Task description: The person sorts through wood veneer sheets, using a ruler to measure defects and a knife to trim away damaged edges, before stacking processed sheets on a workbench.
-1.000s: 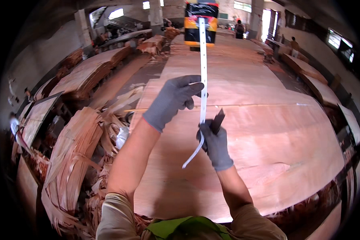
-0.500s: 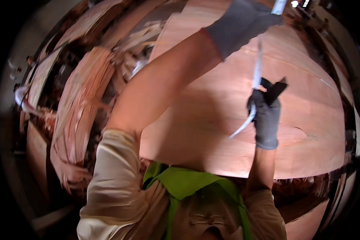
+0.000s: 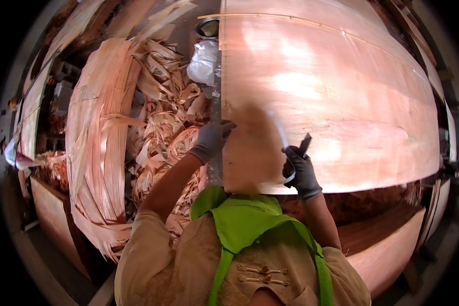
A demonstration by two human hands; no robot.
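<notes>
Left grey-gloved hand has moved from the thin white strip to the left edge of the broad pinkish wood sheet.
Near right, the right grey-gloved hand grasps the strip and a dark, stubby tool; the left's grip I cannot tell. Far left lies a crumpled white plastic bag.

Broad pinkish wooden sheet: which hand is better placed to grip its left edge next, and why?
Probably the grey-gloved left hand: it is at that edge. The gloved right hand, farther off, holds a thin white strip and dark tool.
</notes>
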